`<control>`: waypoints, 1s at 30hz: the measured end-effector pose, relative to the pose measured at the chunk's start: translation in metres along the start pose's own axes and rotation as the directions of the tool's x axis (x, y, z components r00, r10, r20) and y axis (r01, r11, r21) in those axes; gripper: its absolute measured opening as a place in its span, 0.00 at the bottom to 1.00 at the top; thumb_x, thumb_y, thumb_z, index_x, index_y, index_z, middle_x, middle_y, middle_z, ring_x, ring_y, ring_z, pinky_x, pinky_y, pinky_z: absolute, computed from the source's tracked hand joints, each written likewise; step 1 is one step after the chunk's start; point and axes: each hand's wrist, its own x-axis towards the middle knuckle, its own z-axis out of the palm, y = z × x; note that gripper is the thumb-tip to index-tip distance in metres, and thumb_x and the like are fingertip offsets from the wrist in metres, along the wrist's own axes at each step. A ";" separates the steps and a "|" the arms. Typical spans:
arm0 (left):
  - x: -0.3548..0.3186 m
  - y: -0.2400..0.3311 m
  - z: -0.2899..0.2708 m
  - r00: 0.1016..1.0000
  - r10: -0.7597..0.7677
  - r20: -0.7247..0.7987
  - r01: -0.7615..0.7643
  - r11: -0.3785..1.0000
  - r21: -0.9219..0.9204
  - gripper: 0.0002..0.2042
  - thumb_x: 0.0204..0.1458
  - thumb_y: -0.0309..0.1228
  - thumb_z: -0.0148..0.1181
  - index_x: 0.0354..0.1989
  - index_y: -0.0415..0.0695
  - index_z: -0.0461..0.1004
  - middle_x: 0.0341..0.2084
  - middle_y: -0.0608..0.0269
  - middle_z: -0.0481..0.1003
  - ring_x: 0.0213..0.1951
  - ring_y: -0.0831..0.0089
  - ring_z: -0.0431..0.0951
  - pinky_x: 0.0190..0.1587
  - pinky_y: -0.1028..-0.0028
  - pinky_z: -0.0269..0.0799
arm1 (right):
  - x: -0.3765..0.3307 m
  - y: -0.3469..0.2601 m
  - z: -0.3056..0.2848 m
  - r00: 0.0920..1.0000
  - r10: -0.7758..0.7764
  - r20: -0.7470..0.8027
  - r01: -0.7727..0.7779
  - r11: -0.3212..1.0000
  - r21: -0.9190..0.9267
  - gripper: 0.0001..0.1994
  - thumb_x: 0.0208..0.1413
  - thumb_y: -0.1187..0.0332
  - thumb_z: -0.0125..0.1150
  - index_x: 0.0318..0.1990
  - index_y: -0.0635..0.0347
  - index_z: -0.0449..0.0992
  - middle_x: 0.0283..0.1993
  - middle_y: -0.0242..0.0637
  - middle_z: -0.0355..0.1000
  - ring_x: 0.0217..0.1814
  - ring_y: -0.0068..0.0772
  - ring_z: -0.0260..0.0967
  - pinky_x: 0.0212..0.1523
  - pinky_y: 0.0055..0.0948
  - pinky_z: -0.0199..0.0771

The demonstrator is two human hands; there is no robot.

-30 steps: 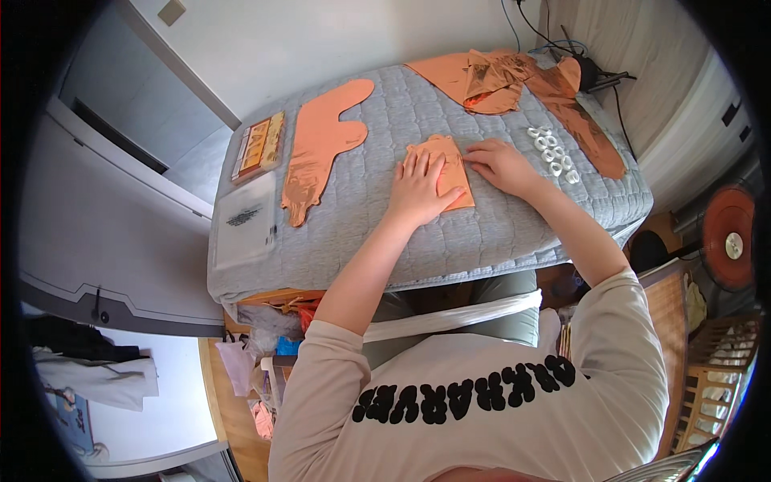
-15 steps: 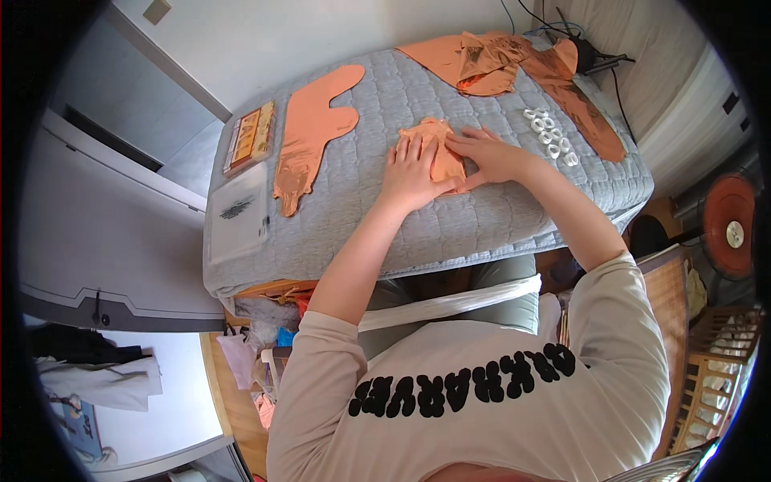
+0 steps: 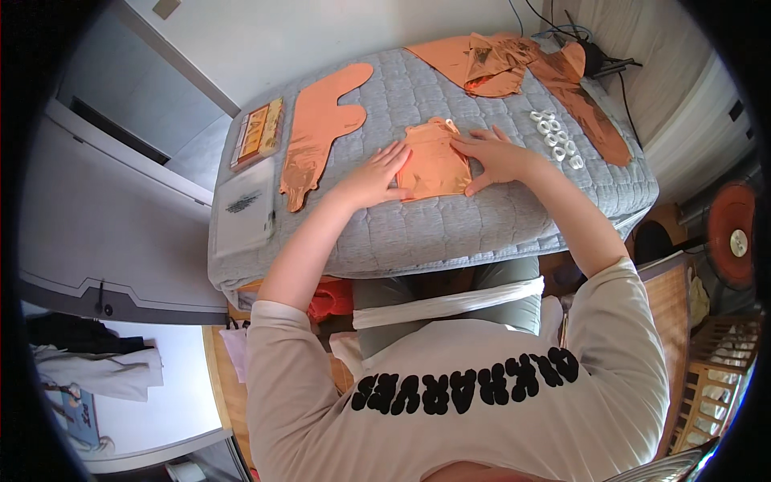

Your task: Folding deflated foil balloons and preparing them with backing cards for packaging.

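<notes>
A folded rose-gold foil balloon [image 3: 436,169] lies flat on the quilted grey bed cover in front of me, wrinkled and roughly square. My left hand [image 3: 376,178] rests at its left edge, fingers stretched out and thumb near the lower left corner. On the other side, my right hand [image 3: 495,158] is spread, fingertips touching the upper right edge and thumb by the lower right corner. Neither hand grips anything. To the left lies an unfolded foil balloon [image 3: 321,112], deflated and creased at its lower end.
Several white ribbon rolls [image 3: 556,138] sit at the right. Behind them are a crumpled foil balloon [image 3: 491,71] and a long foil piece [image 3: 593,112]. A flat patterned package [image 3: 258,136] and a clear bag with thin dark pieces [image 3: 245,207] lie along the bed's left edge.
My left hand has slid left off the folded balloon to its edge. My right hand has shifted slightly right, so more of the foil shows between them.
</notes>
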 end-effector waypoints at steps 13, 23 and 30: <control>0.003 0.013 -0.029 0.965 -0.213 0.154 0.200 0.975 0.097 0.67 0.34 0.69 0.71 0.79 0.48 0.42 0.79 0.51 0.39 0.79 0.50 0.33 0.77 0.47 0.29 | -0.002 -0.002 -0.002 1.000 0.020 0.000 -0.020 1.000 0.021 0.62 0.34 0.36 0.77 0.78 0.48 0.52 0.81 0.32 0.50 0.83 0.52 0.39 0.80 0.58 0.25; 0.001 -0.002 -0.016 0.960 -0.237 0.149 0.234 0.972 0.032 0.74 0.28 0.71 0.73 0.78 0.39 0.38 0.79 0.49 0.36 0.79 0.47 0.32 0.77 0.43 0.28 | 0.001 0.003 0.003 0.998 -0.007 -0.069 0.010 0.999 0.053 0.61 0.32 0.35 0.77 0.76 0.51 0.57 0.78 0.35 0.56 0.82 0.49 0.44 0.79 0.61 0.27; 0.002 0.028 -0.003 0.948 -0.069 -0.309 -0.023 0.958 -0.286 0.60 0.43 0.68 0.67 0.78 0.46 0.46 0.78 0.45 0.42 0.79 0.48 0.37 0.76 0.43 0.34 | 0.000 0.006 0.006 0.993 -0.037 -0.113 0.045 0.996 0.077 0.60 0.32 0.35 0.78 0.75 0.51 0.59 0.77 0.33 0.58 0.81 0.50 0.44 0.78 0.63 0.28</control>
